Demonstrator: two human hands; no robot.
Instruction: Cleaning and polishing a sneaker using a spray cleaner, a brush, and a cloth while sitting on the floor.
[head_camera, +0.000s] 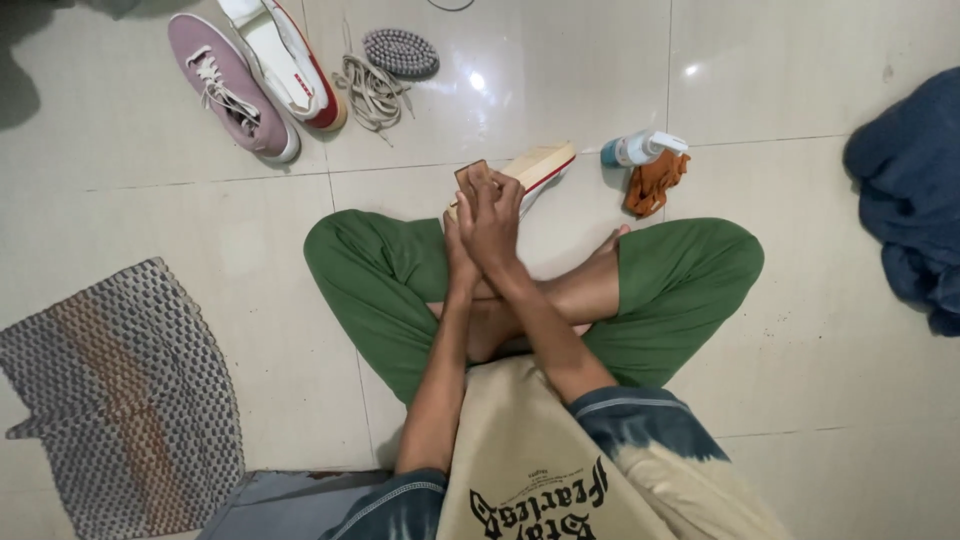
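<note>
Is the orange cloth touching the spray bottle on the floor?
Touching. The head view shows the orange cloth bunched right against the lower side of the spray bottle, which lies on the floor tiles, with no gap visible between them.

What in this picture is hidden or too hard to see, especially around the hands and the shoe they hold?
Head view, the only one:
- Left hand: mostly covered by the right hand.
- Shoe: its upper faces away; only the sole shows.
- Small brown object at the fingertips: half covered, its kind unclear.
- Blue cloth: cut off by the right edge.
- Spray bottle: too small to see its contents.
</note>
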